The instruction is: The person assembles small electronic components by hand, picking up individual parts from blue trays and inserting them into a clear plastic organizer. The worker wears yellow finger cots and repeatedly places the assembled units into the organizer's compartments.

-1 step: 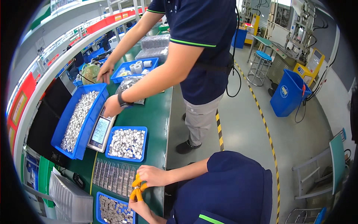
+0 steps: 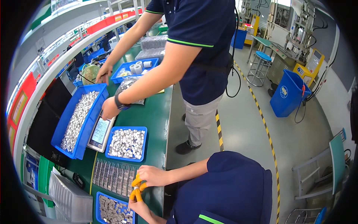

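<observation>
My right hand [image 2: 151, 175] and my left hand [image 2: 140, 204], both wearing yellow finger covers, meet at the table's front edge. Their fingertips pinch a small whitish piece [image 2: 136, 187] between them; its exact kind is too small to tell. Just left of them lies a clear plastic tray [image 2: 115, 176] with rows of small metallic parts. Below that tray sits a blue tray [image 2: 98, 207] of grey-brown block-like parts. Above it, a second blue tray [image 2: 144, 140] holds many white and silver small parts.
Across the bench, a co-worker [image 2: 203, 71] reaches toward a large tilted blue bin [image 2: 87, 130] of small parts beside a digital scale [image 2: 108, 132]. Stacked clear trays [image 2: 71, 196] stand at lower left. A blue tray [image 2: 121, 72] with white rolls lies farther back.
The co-worker's near hand has shifted slightly left and down beside the bin and scale. My own hands stay in the same place.
</observation>
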`<action>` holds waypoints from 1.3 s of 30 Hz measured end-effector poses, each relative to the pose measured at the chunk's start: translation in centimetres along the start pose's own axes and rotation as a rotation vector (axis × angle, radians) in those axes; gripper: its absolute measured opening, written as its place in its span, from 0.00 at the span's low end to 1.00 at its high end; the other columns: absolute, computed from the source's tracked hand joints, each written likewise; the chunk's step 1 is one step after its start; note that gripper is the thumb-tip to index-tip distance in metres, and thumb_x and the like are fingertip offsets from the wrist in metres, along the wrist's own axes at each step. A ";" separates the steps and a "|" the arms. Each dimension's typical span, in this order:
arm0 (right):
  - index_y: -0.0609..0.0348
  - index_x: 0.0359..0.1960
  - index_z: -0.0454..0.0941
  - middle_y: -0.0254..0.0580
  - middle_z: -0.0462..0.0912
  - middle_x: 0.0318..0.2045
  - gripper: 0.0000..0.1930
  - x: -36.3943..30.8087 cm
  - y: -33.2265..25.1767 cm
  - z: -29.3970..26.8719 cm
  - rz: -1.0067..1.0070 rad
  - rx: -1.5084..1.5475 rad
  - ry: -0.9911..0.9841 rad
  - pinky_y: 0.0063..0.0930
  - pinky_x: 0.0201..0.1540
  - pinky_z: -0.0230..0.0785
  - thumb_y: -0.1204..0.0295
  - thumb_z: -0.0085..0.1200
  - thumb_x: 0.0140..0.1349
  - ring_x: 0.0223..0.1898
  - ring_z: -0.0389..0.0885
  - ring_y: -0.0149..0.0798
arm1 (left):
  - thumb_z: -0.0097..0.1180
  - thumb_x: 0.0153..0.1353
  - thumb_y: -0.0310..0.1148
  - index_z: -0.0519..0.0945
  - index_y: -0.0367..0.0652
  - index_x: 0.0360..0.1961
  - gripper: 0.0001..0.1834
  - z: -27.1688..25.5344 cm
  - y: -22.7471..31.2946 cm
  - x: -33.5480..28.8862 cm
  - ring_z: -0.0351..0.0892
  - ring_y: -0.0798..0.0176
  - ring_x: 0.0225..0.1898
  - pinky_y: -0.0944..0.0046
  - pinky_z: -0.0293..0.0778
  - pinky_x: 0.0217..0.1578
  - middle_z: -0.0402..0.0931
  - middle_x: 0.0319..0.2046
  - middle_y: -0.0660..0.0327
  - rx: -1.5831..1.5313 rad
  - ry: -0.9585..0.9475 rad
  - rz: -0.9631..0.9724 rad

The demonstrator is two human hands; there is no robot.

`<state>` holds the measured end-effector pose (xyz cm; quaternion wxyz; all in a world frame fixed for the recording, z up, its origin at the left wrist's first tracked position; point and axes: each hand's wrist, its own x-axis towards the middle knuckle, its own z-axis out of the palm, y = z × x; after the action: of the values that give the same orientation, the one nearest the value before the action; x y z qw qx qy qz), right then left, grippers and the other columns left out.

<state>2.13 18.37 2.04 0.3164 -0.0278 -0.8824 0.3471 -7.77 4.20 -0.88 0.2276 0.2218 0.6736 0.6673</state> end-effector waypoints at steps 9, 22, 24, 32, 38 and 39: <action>0.60 0.29 0.79 0.42 0.77 0.33 0.06 0.4 -0.8 0.9 0.158 0.271 -0.092 0.34 0.45 0.64 0.73 0.58 0.49 0.39 0.74 0.44 | 0.55 0.61 0.31 0.76 0.32 0.38 0.11 -2.0 -0.3 -1.1 0.73 0.72 0.32 0.74 0.68 0.37 0.76 0.31 0.62 -0.102 -0.112 -0.054; 0.59 0.31 0.75 0.45 0.75 0.32 0.07 1.5 0.4 3.1 0.049 0.313 -0.199 0.39 0.41 0.65 0.70 0.54 0.54 0.37 0.74 0.49 | 0.49 0.64 0.27 0.73 0.35 0.42 0.09 -2.9 -0.3 -2.9 0.71 0.70 0.34 0.72 0.68 0.38 0.74 0.33 0.60 -0.046 0.049 -0.059; 0.57 0.34 0.75 0.45 0.75 0.34 0.07 1.0 1.2 3.0 0.011 0.092 -0.141 0.40 0.41 0.65 0.69 0.52 0.57 0.38 0.73 0.51 | 0.49 0.63 0.25 0.74 0.34 0.40 0.07 -2.2 -0.4 -2.3 0.71 0.71 0.34 0.72 0.67 0.37 0.74 0.32 0.62 -0.105 0.021 -0.047; 0.60 0.37 0.77 0.44 0.77 0.40 0.12 2.8 -0.1 1.6 0.126 0.232 0.024 0.34 0.47 0.67 0.79 0.59 0.49 0.44 0.74 0.47 | 0.58 0.57 0.25 0.76 0.35 0.39 0.10 -1.4 -0.4 -2.4 0.73 0.71 0.35 0.71 0.69 0.40 0.77 0.32 0.62 -0.140 0.251 -0.048; 0.58 0.34 0.80 0.40 0.77 0.43 0.11 3.0 0.4 1.5 -0.026 0.199 -0.098 0.35 0.48 0.66 0.76 0.62 0.45 0.46 0.72 0.46 | 0.57 0.58 0.26 0.76 0.33 0.40 0.10 0.1 1.1 -2.2 0.75 0.70 0.36 0.71 0.71 0.41 0.78 0.34 0.61 -0.304 0.177 -0.122; 0.58 0.33 0.80 0.40 0.77 0.43 0.11 3.0 0.6 1.6 -0.023 0.201 -0.106 0.35 0.48 0.66 0.77 0.62 0.45 0.46 0.72 0.46 | 0.57 0.58 0.26 0.76 0.33 0.40 0.10 0.2 1.2 -2.2 0.75 0.71 0.35 0.71 0.71 0.41 0.78 0.34 0.61 -0.311 0.177 -0.137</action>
<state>-1.24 18.69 2.39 0.2745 0.0327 -0.8589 0.4312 -5.89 3.03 0.33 0.2439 0.0781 0.5934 0.7631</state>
